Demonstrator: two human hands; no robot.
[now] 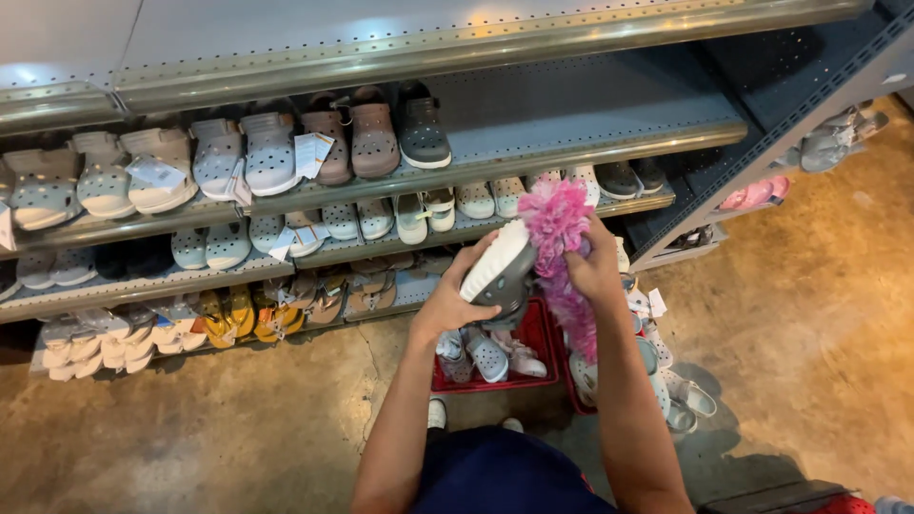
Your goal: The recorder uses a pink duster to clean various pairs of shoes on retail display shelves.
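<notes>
My left hand [447, 303] grips a dark clog with a thick white sole [497, 269], held on its side in front of the shelves. My right hand [595, 266] holds a fluffy pink feather duster [557, 228] against the clog; its pink strands hang down past my right wrist. Both hands are raised above a red basket [543, 335] that holds several pale clogs.
Grey metal shelves [533, 124] carry rows of clogs in white, grey, brown and black, with yellow and tan sandals [243, 314] on the lowest shelf. More pale clogs [681, 400] lie on the concrete floor at the right. A side rack [828, 143] holds pink and grey shoes.
</notes>
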